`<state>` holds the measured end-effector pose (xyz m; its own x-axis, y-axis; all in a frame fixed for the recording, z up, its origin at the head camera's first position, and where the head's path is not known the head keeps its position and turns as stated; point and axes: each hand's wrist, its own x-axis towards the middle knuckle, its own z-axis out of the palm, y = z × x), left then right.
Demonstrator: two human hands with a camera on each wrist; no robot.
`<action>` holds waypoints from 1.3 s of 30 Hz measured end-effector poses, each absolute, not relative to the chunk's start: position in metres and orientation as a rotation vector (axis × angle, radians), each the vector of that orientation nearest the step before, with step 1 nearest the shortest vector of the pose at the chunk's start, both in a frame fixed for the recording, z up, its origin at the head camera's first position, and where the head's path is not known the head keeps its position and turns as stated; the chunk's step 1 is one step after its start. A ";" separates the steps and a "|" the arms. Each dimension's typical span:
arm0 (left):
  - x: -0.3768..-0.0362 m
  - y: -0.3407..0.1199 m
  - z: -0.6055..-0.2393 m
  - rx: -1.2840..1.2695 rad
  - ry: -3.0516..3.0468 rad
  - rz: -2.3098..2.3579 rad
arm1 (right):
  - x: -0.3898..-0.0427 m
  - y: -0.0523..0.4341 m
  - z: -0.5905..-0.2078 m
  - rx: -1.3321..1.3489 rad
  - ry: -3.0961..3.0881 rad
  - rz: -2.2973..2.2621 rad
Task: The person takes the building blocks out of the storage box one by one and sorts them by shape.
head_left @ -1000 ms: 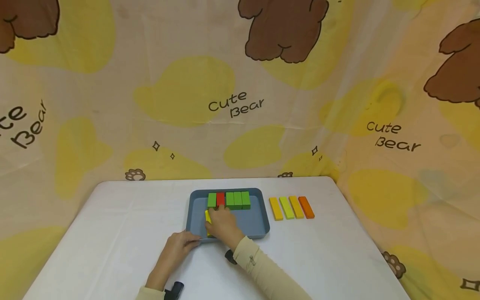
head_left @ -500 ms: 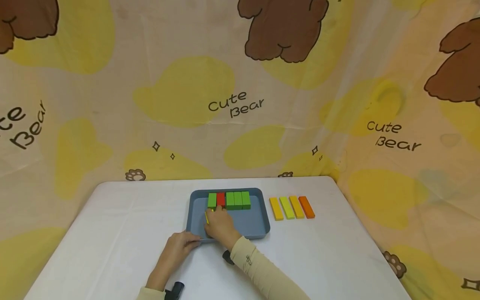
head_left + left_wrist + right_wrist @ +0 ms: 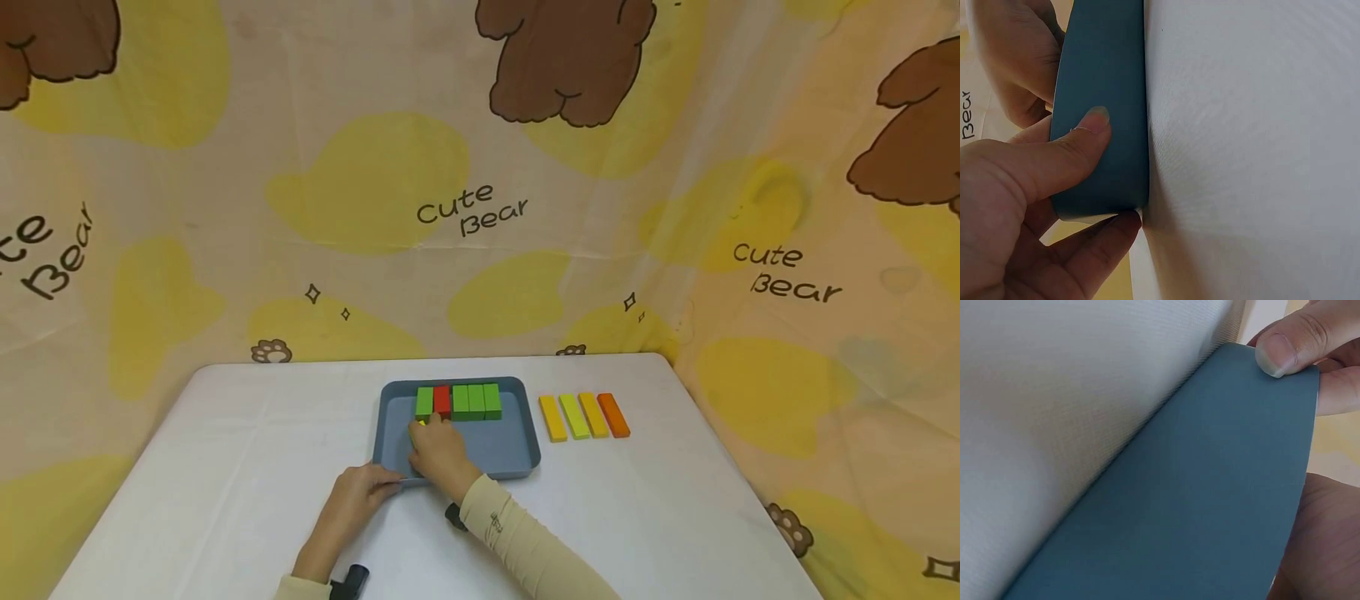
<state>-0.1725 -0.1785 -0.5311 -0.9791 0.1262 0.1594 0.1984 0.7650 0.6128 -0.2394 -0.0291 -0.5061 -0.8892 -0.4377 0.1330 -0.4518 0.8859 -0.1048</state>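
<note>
Left hand (image 3: 365,487): pinching the wall of the tray at its 7 o'clock corner, thumb flat on the outer face, fingers round the rim.
Right hand (image 3: 438,452): inside the tray toward 8 o'clock, fingers curled round 1 yellow block (image 3: 417,428), gripping it.
Yellow block: bright, smooth; only a small part shows, the rest hidden under the fingers.
Tray (image 3: 504,450): matte grey-blue, shallow, rectangular with rounded corners, flat on the white table (image 3: 247,450).
Row in the tray, 11 to 1 o'clock: 1 green block (image 3: 425,403), 1 red block (image 3: 442,402), then 3 green blocks (image 3: 477,402) side by side; tops lighter than the shaded front faces.
Outside at 3 o'clock: 4 long blocks, apart from each other, tilted toward 11 o'clock; 2 amber blocks (image 3: 552,418) flanking 1 lime block (image 3: 574,417), plus 1 orange block (image 3: 613,415) outermost.
</note>
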 end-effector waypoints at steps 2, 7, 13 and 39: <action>-0.172 -0.179 -0.531 -0.266 -2.848 -1.007 | -0.239 -0.029 -0.506 0.696 -2.949 0.201; -0.172 -0.178 -0.531 -0.261 -2.842 -1.001 | -0.240 -0.030 -0.507 0.703 -2.936 0.188; -0.170 -0.177 -0.530 -0.255 -2.846 -0.995 | -0.240 -0.029 -0.509 0.737 -2.908 0.159; -0.172 -0.177 -0.531 -0.252 -2.851 -1.031 | -0.250 0.055 -0.459 0.538 -2.960 0.474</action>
<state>-0.1724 -0.1769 -0.5308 -0.9813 0.1214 0.1492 0.1888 0.7569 0.6257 -0.2504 0.0554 -0.4586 -0.9332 -0.3276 0.1480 -0.3574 0.8894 -0.2850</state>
